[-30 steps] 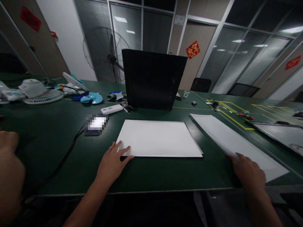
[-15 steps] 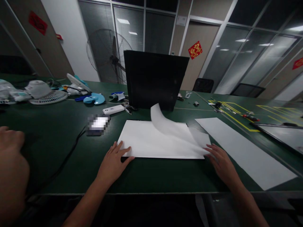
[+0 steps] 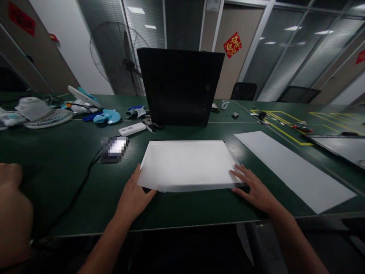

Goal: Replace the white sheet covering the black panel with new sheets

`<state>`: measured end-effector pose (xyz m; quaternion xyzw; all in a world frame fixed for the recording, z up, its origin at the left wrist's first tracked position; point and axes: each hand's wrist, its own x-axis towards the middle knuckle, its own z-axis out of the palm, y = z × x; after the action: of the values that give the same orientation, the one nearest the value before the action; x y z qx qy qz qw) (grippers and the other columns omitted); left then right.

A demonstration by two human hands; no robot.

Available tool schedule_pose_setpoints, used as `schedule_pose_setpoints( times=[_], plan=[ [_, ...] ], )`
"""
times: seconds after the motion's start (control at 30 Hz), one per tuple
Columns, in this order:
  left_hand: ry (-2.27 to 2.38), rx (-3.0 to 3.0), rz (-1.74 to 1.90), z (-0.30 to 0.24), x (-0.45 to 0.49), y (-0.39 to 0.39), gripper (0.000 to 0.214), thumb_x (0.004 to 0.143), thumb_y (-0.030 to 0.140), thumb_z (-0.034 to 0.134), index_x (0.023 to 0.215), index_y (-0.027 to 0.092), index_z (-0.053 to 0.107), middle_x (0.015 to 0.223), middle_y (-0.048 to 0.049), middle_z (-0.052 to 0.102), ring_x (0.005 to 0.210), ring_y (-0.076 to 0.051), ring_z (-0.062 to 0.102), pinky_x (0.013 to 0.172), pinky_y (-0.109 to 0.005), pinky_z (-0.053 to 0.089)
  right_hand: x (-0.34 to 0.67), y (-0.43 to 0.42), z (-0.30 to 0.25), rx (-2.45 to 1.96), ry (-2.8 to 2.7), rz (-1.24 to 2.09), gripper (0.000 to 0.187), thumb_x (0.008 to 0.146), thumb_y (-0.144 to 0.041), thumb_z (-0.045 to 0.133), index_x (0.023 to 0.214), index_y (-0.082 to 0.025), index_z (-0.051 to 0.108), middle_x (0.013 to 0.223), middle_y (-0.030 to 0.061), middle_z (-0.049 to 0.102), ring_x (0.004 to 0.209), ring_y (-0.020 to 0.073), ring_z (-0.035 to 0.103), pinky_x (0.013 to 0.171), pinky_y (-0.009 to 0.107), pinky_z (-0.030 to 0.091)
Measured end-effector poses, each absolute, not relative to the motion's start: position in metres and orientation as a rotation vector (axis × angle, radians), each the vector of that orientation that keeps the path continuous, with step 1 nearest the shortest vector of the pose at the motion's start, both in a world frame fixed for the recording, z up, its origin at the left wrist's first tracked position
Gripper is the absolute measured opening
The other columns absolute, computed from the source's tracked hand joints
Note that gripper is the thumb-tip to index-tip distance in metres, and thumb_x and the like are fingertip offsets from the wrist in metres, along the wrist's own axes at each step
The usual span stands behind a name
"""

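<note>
- Well, the thin white sheet (image 3: pixel 185 161) that stood curled up has dropped nearly flat over the black-edged panel (image 3: pixel 146 190) on the green table (image 3: pixel 188 213), covering most of it.
- Left hand (image 3: pixel 133 198): fingers partly hidden under its corner; grip I can't tell.
- Right hand (image 3: pixel 254 190): spread wide at its right edge.

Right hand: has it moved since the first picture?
Yes. Judged against the upright black rectangular panel, the right hand has moved left, from the long white sheet to the right end of the central white rectangular sheet.
</note>
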<state>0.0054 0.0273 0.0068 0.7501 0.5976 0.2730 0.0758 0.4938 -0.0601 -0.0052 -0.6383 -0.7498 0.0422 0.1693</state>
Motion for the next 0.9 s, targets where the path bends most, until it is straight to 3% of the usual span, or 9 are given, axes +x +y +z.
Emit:
schedule_pose_setpoints(
  times=[0.07,0.13,0.37,0.5,0.6,0.7,0.9],
  plan=[
    [1.816,2.154,0.834,0.010,0.006,0.026,0.105,0.082,0.058,0.073,0.164,0.016,0.024,0.171,-0.0216,0.030,0.149,-0.041,0.046,0.120,-0.057,0.043,0.493,-0.059,-0.006,-1.817,-2.100,0.131,0.065,0.099,-0.061,0.055,0.157,-0.033,0.050,0.172,0.0055,0.029,0.158,0.0324,0.025,0.129,0.061,0.024],
    [1.811,2.140,0.871,0.014,0.005,0.024,0.114,0.078,0.058,0.078,0.166,0.016,0.018,0.171,-0.0222,0.030,0.152,-0.041,0.041,0.122,-0.058,0.041,0.492,-0.058,-0.007,-1.815,-2.078,0.144,0.062,0.102,-0.058,0.051,0.158,-0.032,0.049,0.173,0.0055,0.028,0.158,0.0314,0.026,0.129,0.060,0.024],
    [1.705,2.288,1.061,0.024,0.008,0.014,0.108,0.072,0.048,0.087,0.163,0.035,0.030,0.175,-0.0115,0.023,0.156,-0.042,0.032,0.121,-0.063,0.040,0.492,-0.055,-0.008,-1.805,-2.090,0.135,0.059,0.104,-0.053,0.048,0.160,-0.032,0.046,0.169,0.0057,0.036,0.157,0.0288,0.030,0.129,0.062,0.023],
    [1.621,2.277,1.278,0.028,0.011,0.009,0.107,0.072,0.052,0.088,0.161,0.033,0.032,0.171,-0.0118,0.032,0.154,-0.041,0.036,0.121,-0.062,0.041,0.491,-0.055,-0.009,-1.825,-2.094,0.116,0.058,0.105,-0.054,0.047,0.158,-0.032,0.048,0.169,0.0048,0.036,0.156,0.0280,0.032,0.129,0.061,0.024],
    [1.573,2.165,1.434,0.029,0.010,0.009,0.105,0.074,0.052,0.088,0.161,0.030,0.032,0.164,-0.0127,0.044,0.143,-0.038,0.053,0.117,-0.059,0.047,0.491,-0.055,-0.009,-1.827,-2.091,0.109,0.058,0.104,-0.055,0.047,0.158,-0.032,0.049,0.169,0.0050,0.036,0.155,0.0283,0.034,0.129,0.061,0.025],
    [1.622,2.043,1.420,0.027,0.008,0.012,0.095,0.079,0.050,0.084,0.158,0.029,0.035,0.160,-0.0133,0.048,0.134,-0.037,0.061,0.109,-0.058,0.054,0.490,-0.055,-0.009,-1.838,-2.080,0.112,0.058,0.104,-0.055,0.047,0.157,-0.032,0.050,0.168,0.0050,0.037,0.155,0.0278,0.035,0.129,0.059,0.025],
    [1.600,2.151,1.413,0.022,0.007,0.017,0.066,0.087,0.044,0.076,0.144,0.023,0.051,0.158,-0.0153,0.050,0.144,-0.037,0.051,0.114,-0.058,0.050,0.488,-0.056,-0.008,-1.844,-2.065,0.121,0.058,0.103,-0.056,0.047,0.156,-0.033,0.051,0.168,0.0047,0.038,0.154,0.0284,0.037,0.129,0.059,0.025]
  ],
)
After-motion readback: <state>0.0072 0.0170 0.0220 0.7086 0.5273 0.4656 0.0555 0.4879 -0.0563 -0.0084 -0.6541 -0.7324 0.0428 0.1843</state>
